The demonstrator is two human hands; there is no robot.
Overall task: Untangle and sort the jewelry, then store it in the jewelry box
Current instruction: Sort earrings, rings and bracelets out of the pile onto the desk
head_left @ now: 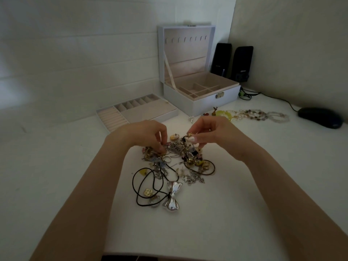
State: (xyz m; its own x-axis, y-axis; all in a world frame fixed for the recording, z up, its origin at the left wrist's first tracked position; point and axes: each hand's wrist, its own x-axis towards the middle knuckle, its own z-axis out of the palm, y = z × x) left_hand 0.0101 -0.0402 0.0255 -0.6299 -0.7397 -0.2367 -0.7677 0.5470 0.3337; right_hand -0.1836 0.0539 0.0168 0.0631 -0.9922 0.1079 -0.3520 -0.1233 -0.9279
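A tangled pile of jewelry [177,159] lies in the middle of the white table: chains, rings, charms, a black cord necklace [145,187] and a silver bow pendant [172,196]. My left hand [150,134] pinches into the pile's upper left part. My right hand [209,130] pinches a small gold piece with a chain at the pile's top and lifts it slightly. The white jewelry box [203,102] stands open behind, its lid upright, its compartments holding nothing I can see. Its removable tray [135,110] lies to its left.
Several beaded bracelets [254,114] and small charms lie in a row right of the box front. Two black speakers [233,61] stand behind the box by the wall. A black computer mouse [320,117] and its cable lie at the far right.
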